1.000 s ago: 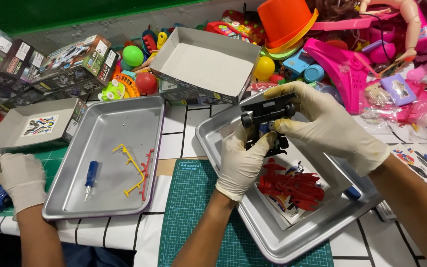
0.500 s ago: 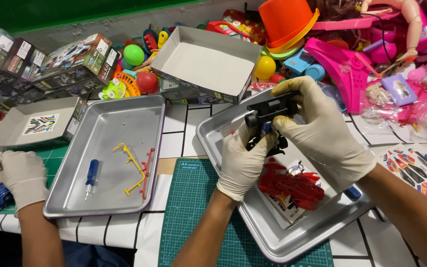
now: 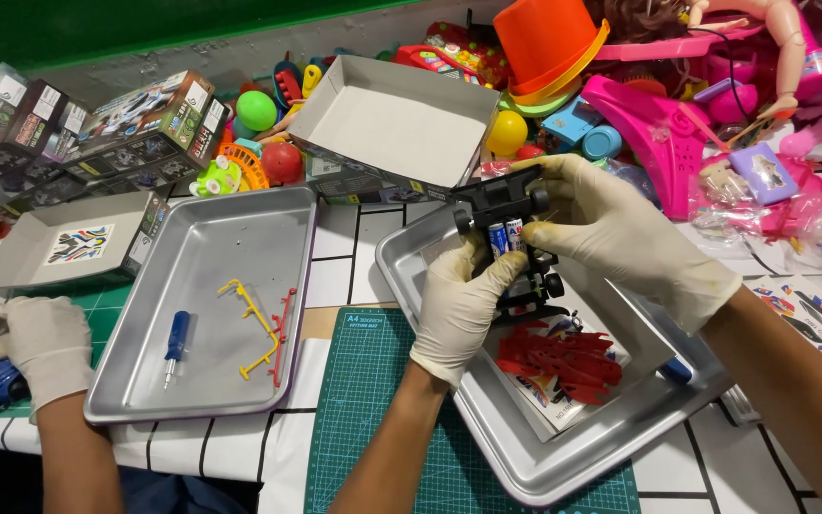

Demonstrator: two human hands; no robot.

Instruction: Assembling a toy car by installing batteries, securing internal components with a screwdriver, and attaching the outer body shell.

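White tiled tabletop (image 3: pixel 335 262) fills my view, its far edge crowded with bright toys. I see my left hand (image 3: pixel 459 305) and right hand (image 3: pixel 611 233), both gloved, closed around a black toy car chassis (image 3: pixel 511 238) held just above the right metal tray (image 3: pixel 611 447), over red plastic parts (image 3: pixel 563 357). Open room lies on the green cutting mat (image 3: pixel 373 419) nearer me. Beside it sits the left metal tray (image 3: pixel 145 381); another person's gloved hand (image 3: pixel 40 343) rests at its left edge.
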